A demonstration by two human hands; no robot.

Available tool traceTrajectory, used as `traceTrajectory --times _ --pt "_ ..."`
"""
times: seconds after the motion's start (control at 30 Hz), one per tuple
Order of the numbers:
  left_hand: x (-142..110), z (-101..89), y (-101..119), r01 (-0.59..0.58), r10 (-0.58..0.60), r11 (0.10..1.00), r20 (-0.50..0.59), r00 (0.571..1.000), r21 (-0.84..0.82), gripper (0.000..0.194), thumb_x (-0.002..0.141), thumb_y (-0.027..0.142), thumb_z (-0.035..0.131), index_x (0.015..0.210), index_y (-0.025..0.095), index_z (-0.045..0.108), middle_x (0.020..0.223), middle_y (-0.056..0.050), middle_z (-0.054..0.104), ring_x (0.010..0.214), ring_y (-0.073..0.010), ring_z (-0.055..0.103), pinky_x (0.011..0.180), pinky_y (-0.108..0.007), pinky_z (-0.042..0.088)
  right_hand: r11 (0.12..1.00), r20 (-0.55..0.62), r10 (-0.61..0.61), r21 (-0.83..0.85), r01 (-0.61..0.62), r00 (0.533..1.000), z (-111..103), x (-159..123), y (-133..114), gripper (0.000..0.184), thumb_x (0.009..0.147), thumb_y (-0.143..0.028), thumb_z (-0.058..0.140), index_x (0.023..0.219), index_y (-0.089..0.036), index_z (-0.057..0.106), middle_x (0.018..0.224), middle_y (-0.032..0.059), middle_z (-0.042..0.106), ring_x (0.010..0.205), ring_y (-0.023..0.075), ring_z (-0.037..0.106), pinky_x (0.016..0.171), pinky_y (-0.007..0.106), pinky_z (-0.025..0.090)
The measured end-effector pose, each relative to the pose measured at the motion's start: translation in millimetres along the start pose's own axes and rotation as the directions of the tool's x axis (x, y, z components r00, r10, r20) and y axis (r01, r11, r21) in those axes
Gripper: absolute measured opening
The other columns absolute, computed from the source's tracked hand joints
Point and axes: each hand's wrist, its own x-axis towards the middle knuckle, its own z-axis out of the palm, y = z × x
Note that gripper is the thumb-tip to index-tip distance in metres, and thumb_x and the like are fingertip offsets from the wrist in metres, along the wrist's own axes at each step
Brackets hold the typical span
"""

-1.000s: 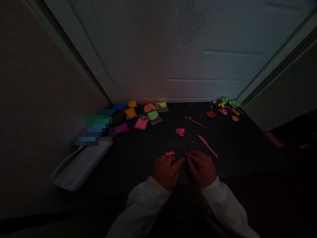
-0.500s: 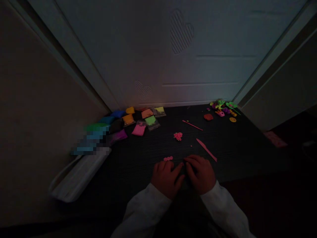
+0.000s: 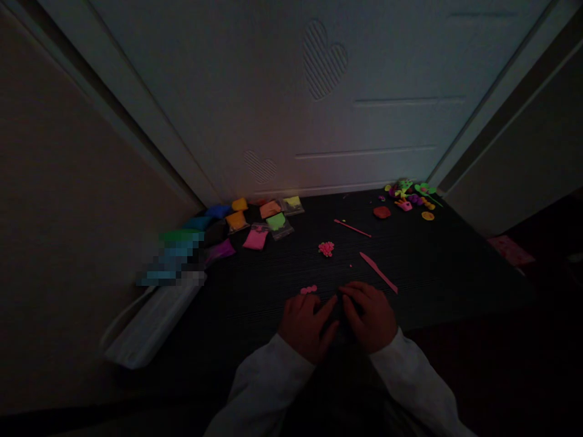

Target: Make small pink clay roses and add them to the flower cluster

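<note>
Left hand, its thumb now spread from the forefinger, and right hand, fingers curved; whether either grips anything cannot be told. Pink discs remain just beside the left.

Holds left hand back up, index finger toward one o'clock; points right hand's fingers toward ten.

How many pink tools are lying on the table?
2: the stick, beyond the pink cluster and to its right; the knife, just beyond the right hand. That hand could hide another.
</note>
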Motion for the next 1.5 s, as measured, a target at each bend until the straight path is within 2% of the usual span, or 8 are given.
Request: traceTrajectory --times 0.27,0.43,0.77,0.93,1.03,1.27,1.5 --pt "3.0 -2.6 1.0 0.002 -0.002 1.0 0.02 1.0 0.008 0.038 0.075 0.043 0.032 0.11 0.031 0.043 0.081 -0.005 0.048 0.081 -0.0211 0.04 0.069 -0.039 0.03 1.0 -0.02 -0.024 -0.009 0.023 1.0 -0.7 0.4 1.9 0.023 0.075 -0.025 0.042 0.092 -0.022 0.057 0.093 0.0039 0.056 0.087 0.0154 0.05 0.075 0.03 0.036" --pt "1.9 -2.2 0.8 -0.015 0.015 0.999 0.009 1.0 -0.036 0.042 0.075 0.043 0.034 0.115 0.03 0.038 0.089 -0.006 0.048 0.085 -0.0217 0.04 0.072 -0.039 0.031 0.999 -0.027 -0.043 -0.01 0.043 0.999 -0.3 0.8 2.7 0.023 0.075 -0.024 0.042 0.091 -0.021 0.058 0.09 0.0043 0.057 0.085 0.0156 0.05 0.074 0.03 0.037" --pt "-0.4 6.2 -4.9 -0.011 -0.009 0.99 -0.136 0.991 -0.143 0.035 0.074 0.033 0.041 0.107 0.024 0.048 0.088 -0.006 0.05 0.084 -0.0194 0.041 0.075 -0.036 0.034 0.999 -0.031 -0.015 -0.034 0.014 0.999 0.5 1.1 2.3 0.021 0.075 -0.026 0.043 0.09 -0.023 0.058 0.091 0.0029 0.056 0.085 0.0148 0.05 0.074 0.029 0.036" --pt "-1.2 8.3 -10.0 -0.012 -0.043 0.977 -0.252 0.967 -0.213 0.025 0.073 0.026 0.043 0.093 0.017 0.055 0.081 -0.007 0.053 0.078 -0.0164 0.045 0.072 -0.033 0.038 0.993 0.017 -0.027 -0.116 0.029 0.999 2.3 2.7 -1.5 0.022 0.073 -0.032 0.046 0.091 -0.024 0.058 0.089 0.0029 0.056 0.083 0.0155 0.049 0.073 0.03 0.034" --pt "-1.1 8.3 -11.1 -0.025 -0.042 0.971 -0.272 0.961 -0.238 0.021 0.073 0.024 0.043 0.088 0.016 0.056 0.079 -0.006 0.054 0.077 -0.0157 0.047 0.072 -0.033 0.038 0.987 0.046 -0.042 -0.153 0.048 0.998 1.8 3.7 -5.3 0.023 0.074 -0.034 0.045 0.091 -0.025 0.058 0.088 0.003 0.055 0.082 0.0156 0.048 0.071 0.03 0.033" --pt "-1.9 6.5 -10.0 -0.03 -0.053 0.964 -0.3 0.952 -0.263 0.02 0.073 0.023 0.044 0.086 0.016 0.057 0.077 -0.006 0.055 0.075 -0.0149 0.048 0.071 -0.032 0.039 0.986 0.021 -0.064 -0.156 0.066 0.998 2.4 4.4 -5.7 0.018 0.073 -0.031 0.047 0.084 -0.025 0.06 0.086 0.0025 0.056 0.079 0.0147 0.048 0.07 0.029 0.032" --pt "-3.6 3.4 -10.4 -0.017 -0.083 0.952 -0.313 0.946 -0.304 0.02 0.072 0.023 0.044 0.084 0.015 0.058 0.077 -0.007 0.056 0.075 -0.0153 0.048 0.071 -0.032 0.039 0.991 0.048 -0.017 -0.131 0.023 0.999 2.3 5.8 -4.3 0.018 0.073 -0.033 0.047 0.083 -0.025 0.06 0.086 0.0013 0.056 0.079 0.0143 0.049 0.07 0.028 0.033"
